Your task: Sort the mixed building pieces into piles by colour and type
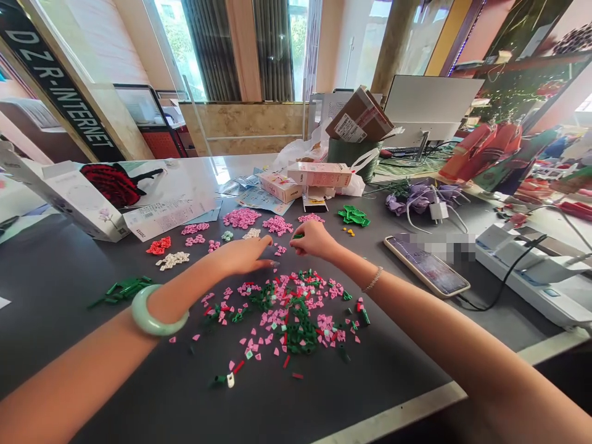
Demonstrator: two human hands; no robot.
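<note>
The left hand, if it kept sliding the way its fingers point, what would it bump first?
Probably the right hand. The left hand points right, fingertips close to it, with a few pink pieces between. Depth is hard to judge.

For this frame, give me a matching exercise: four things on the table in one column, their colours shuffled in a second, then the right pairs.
Things:
1. bangle
2. phone
3. pile by the white box
4. pile beyond the right hand

Colours:
A. red
B. dark, with a lit screen
C. bright green
D. pale jade green

Pairs: 1-D, 2-B, 3-A, 4-C
</note>
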